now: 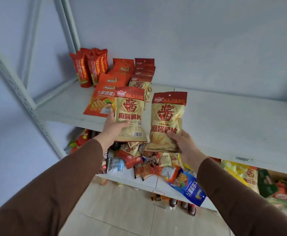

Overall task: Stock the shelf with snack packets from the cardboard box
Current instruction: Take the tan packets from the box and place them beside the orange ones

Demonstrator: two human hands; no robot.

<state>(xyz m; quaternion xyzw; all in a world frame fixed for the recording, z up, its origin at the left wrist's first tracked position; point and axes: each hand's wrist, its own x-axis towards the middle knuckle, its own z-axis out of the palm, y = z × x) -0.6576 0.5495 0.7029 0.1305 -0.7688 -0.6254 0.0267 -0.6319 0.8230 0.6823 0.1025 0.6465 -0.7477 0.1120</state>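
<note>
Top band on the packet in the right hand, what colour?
Dark red, above a beige body; the packet is gripped by the right hand. Head view, the only one.

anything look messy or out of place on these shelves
Yes. The lower shelf holds a loose jumble of small snack packets, and a blue packet hangs over its front edge, upside down. Some dark items lie on the floor beneath. The upper shelf's rows look tidy.
</note>
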